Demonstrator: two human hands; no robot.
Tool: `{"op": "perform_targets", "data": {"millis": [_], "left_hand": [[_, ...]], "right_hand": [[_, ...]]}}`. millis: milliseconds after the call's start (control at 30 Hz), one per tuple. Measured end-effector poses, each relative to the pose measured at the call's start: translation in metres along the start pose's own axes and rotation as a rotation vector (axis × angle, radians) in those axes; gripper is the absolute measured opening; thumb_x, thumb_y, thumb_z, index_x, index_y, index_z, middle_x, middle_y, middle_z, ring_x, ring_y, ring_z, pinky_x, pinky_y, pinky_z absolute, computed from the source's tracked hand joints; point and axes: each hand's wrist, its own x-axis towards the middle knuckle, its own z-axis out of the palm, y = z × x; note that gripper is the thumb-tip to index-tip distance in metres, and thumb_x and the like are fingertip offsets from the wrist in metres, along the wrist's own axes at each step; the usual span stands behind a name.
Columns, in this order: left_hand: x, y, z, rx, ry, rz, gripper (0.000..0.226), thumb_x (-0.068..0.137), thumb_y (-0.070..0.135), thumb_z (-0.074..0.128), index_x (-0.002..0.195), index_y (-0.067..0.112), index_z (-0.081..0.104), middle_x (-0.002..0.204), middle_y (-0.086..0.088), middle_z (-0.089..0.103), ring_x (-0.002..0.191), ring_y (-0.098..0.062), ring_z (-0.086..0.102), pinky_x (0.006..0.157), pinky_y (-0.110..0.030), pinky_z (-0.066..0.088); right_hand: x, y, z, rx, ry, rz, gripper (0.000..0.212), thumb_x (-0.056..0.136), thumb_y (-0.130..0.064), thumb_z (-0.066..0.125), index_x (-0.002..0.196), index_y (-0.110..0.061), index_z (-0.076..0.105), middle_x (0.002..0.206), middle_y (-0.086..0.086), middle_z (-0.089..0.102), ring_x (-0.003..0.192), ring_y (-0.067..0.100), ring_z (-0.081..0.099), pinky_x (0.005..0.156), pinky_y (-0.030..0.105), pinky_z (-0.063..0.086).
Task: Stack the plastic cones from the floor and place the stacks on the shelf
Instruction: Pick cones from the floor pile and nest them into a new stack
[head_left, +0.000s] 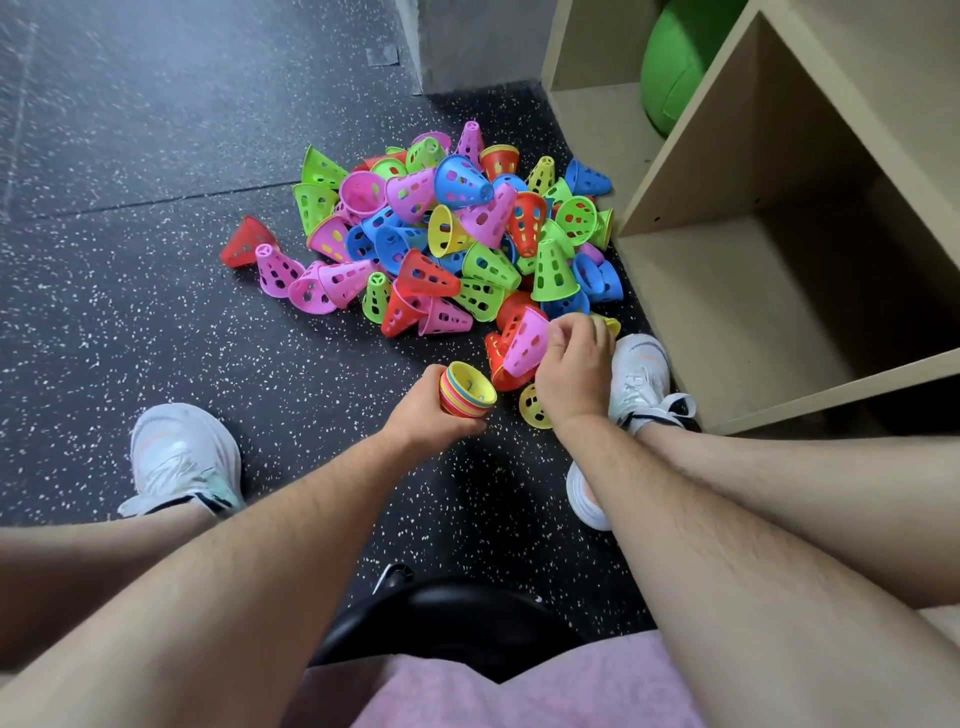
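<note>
- The left hand is curled round a nested stack of multicoloured plastic cones, held mouth-up low over the speckled black rubber floor. If the grip is slackened, the stack may tip and slide apart.
- The right hand is closed, and a pink perforated plastic cone appears pinched at its upper end. The red plastic cone beneath it may be dragged up too.
- The heap of loose coloured cones could be scattered by a careless pull, some toward the beige wooden shelf just beside it.
</note>
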Motion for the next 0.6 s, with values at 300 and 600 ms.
{"op": "perform_targets", "data": {"millis": [300, 600], "left_hand": [[0.001, 0.008, 0.005, -0.034, 0.034, 0.04, 0.07, 0.066, 0.029, 0.094, 0.12, 0.027, 0.05, 0.104, 0.004, 0.07, 0.092, -0.014, 0.072, 0.083, -0.036, 0.06], [0.002, 0.006, 0.01, 0.022, -0.008, 0.062, 0.071, 0.066, 0.03, 0.095, 0.12, 0.029, 0.05, 0.105, 0.008, 0.068, 0.094, -0.009, 0.069, 0.083, -0.028, 0.055]], "right_hand": [[-0.024, -0.007, 0.004, 0.079, -0.448, -0.104, 0.007, 0.088, -0.034, 0.063, 0.085, -0.028, 0.063, 0.091, -0.009, 0.053, 0.086, 0.012, 0.056, 0.08, 0.032, 0.051], [-0.022, 0.011, -0.005, 0.016, -0.418, 0.071, 0.019, 0.085, -0.012, 0.05, 0.099, -0.023, 0.058, 0.097, -0.006, 0.057, 0.095, 0.017, 0.056, 0.086, 0.039, 0.053]]}}
